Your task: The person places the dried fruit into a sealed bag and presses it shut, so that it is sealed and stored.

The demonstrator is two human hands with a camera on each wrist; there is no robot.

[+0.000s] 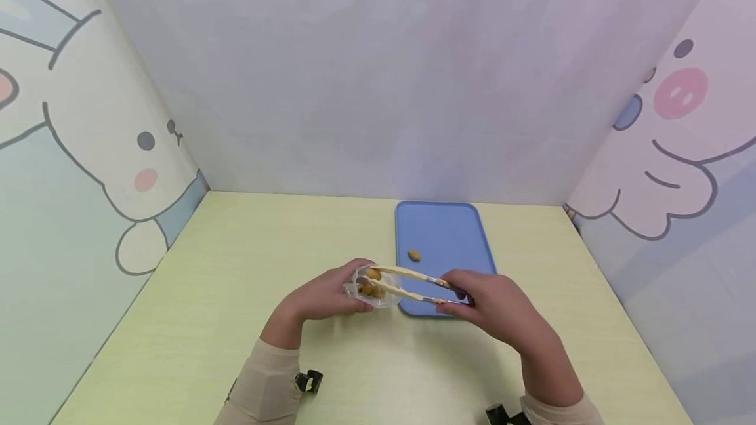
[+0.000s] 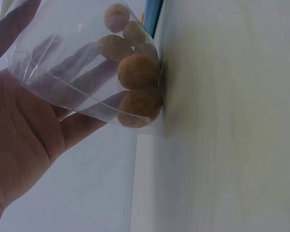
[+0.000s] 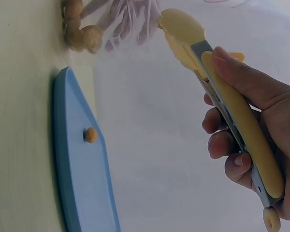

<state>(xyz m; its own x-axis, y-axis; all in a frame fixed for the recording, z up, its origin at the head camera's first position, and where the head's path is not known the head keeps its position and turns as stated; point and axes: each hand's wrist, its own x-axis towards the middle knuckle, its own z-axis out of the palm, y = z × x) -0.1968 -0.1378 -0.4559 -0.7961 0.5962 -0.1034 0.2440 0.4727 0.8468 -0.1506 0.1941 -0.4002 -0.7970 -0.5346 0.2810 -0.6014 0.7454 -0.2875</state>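
Observation:
My left hand (image 1: 331, 294) holds a clear plastic bag (image 2: 67, 94) between thumb and fingers, the fingers showing through behind it. Several round brown nut-like balls (image 2: 139, 71) lie at its bottom, close to the tabletop. My right hand (image 1: 502, 307) grips a pair of yellow tongs (image 3: 241, 125) with metal along the handles. In the head view the tongs' arms are spread and their tips overlap the bag's mouth; the right wrist view has the tips up beside the bag's top, with no ball visible between them. One brown ball (image 1: 414, 254) sits on the blue tray.
The blue tray (image 1: 449, 228) lies on the pale yellow table (image 1: 266, 235), right of the bag and partly under the tongs and right hand. A plain pale wall (image 1: 354, 84) stands at the back, with cartoon-printed panels on both sides.

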